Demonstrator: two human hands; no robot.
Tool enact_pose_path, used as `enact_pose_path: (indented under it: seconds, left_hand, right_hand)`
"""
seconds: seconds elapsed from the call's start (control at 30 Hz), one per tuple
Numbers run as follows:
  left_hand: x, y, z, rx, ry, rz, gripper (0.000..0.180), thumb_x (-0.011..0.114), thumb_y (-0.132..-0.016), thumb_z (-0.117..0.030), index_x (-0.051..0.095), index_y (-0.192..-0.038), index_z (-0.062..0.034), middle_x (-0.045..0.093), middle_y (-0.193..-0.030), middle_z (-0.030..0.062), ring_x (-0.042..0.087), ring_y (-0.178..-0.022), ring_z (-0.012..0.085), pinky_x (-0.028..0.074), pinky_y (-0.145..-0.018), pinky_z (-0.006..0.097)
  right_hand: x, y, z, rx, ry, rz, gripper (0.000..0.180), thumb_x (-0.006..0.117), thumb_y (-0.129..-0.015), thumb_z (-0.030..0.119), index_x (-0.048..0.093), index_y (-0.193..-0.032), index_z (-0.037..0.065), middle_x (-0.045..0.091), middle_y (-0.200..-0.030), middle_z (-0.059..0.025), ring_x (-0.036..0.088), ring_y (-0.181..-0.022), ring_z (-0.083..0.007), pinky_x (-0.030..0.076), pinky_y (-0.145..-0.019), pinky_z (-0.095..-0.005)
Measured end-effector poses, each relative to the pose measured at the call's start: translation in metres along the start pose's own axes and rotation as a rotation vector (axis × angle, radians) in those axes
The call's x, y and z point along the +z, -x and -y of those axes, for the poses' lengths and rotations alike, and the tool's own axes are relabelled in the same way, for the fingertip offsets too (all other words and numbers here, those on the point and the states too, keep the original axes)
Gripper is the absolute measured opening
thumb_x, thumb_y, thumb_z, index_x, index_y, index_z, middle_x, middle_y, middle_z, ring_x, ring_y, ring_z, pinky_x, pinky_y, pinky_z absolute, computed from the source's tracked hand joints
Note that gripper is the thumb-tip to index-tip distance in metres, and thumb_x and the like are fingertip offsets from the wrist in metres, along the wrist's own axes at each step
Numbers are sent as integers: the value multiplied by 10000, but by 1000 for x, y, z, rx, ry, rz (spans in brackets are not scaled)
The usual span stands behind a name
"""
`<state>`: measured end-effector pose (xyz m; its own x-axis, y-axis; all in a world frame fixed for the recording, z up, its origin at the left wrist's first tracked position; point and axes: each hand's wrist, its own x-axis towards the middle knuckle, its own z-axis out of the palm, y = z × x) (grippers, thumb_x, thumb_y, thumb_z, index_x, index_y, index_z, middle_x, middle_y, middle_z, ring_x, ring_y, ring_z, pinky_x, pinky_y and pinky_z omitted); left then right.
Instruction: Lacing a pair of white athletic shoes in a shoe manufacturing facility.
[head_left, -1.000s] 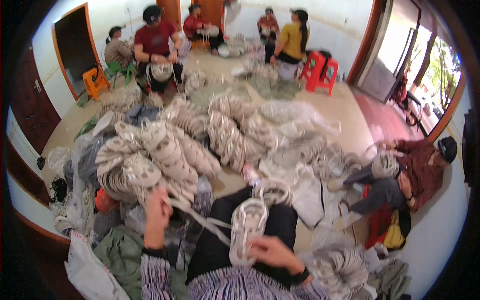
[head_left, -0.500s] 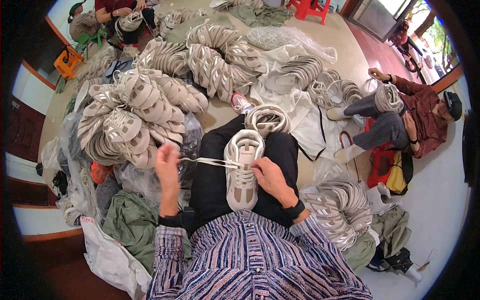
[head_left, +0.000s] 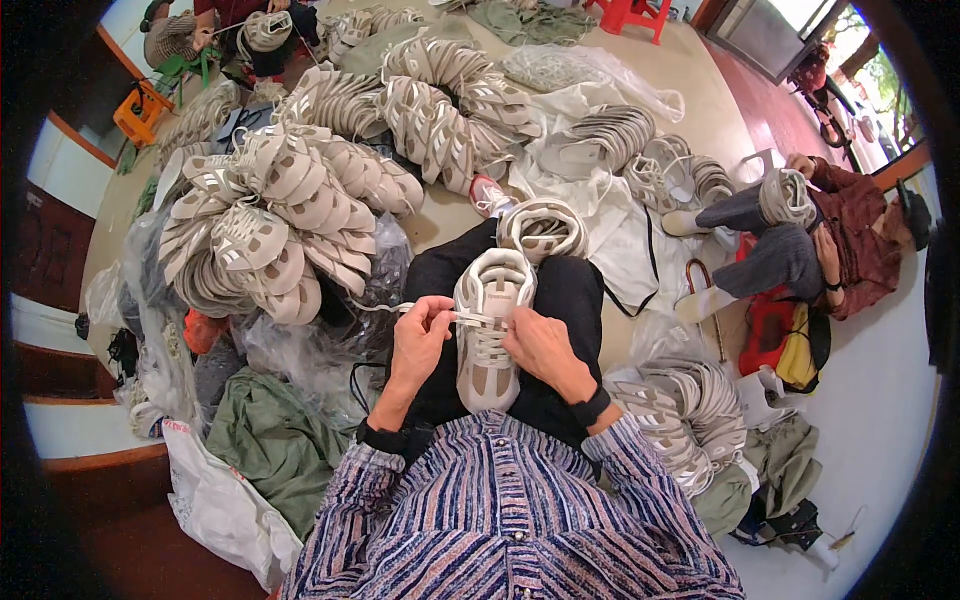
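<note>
A beige and white sneaker lies on my lap, its opening away from me and its toe toward my body. My left hand pinches a white shoelace just left of the shoe's upper eyelets, and the loose end trails off to the left. On the shoe's right edge, my right hand is closed with its fingertips at the lacing; what exactly they grip is partly hidden. Another sneaker rests beyond the first one, near my knees, with its opening up.
Large piles of similar shoe uppers spread ahead and left; another stack lies at my right. A seated co-worker handles a shoe at the right. Green cloth and plastic bags lie at the left. A red stool stands far off.
My left hand has come in from the far left to beside the shoe, now on the lace close to the eyelets. My right hand has stayed at the shoe's right edge.
</note>
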<state>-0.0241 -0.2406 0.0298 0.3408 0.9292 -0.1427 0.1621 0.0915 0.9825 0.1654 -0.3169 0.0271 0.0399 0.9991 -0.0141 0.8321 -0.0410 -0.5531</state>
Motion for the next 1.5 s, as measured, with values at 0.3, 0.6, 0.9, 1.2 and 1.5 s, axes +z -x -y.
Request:
enact_pose_path:
  seconds: [0.3, 0.6, 0.9, 1.2, 1.5]
  left_hand:
    - [-4, 4, -1, -28, -31, 16, 172, 520, -863, -72, 596, -991, 14, 626, -795, 42, 540, -637, 62, 464, -571, 206]
    - [1, 13, -5, -33, -24, 70, 186, 535, -840, -60, 576, -1003, 19, 622, -820, 46, 520, -629, 75, 438, -572, 218]
    - [14, 0, -15, 89, -189, 252, 224, 545, -835, -81, 585, -1047, -21, 601, -758, 56, 540, -636, 98, 456, -607, 247]
    - [34, 12, 3, 420, -544, 539, 223, 527, -849, -185, 568, -1043, -82, 597, -894, 179, 591, -825, 364, 487, -670, 423]
    - [28, 34, -63, 465, -221, 501, 229, 572, -832, -128, 564, -1048, -52, 617, -908, 145, 605, -826, 319, 476, -711, 365]
  right_hand:
    - [-5, 19, 5, 104, -214, -224, 182, 589, -785, 135, 529, -899, 6, 589, -692, -147, 602, -640, -304, 471, -583, -375]
    - [4, 6, -6, 178, -582, 21, 137, 625, -808, 142, 575, -841, 18, 537, -570, -30, 500, -455, -140, 381, -433, -273]
    - [-42, 30, 21, 242, -1207, 333, 112, 668, -806, 120, 644, -870, 33, 533, -618, 38, 423, -473, -24, 308, -419, -180]
    - [-59, 68, 21, -190, -833, 571, 226, 643, -822, 82, 651, -1040, 25, 674, -964, -64, 614, -854, -121, 476, -790, -271]
    - [-90, 73, 43, -51, -1036, 496, 140, 645, -810, 100, 656, -889, -14, 665, -777, -50, 591, -741, -114, 475, -676, -269]
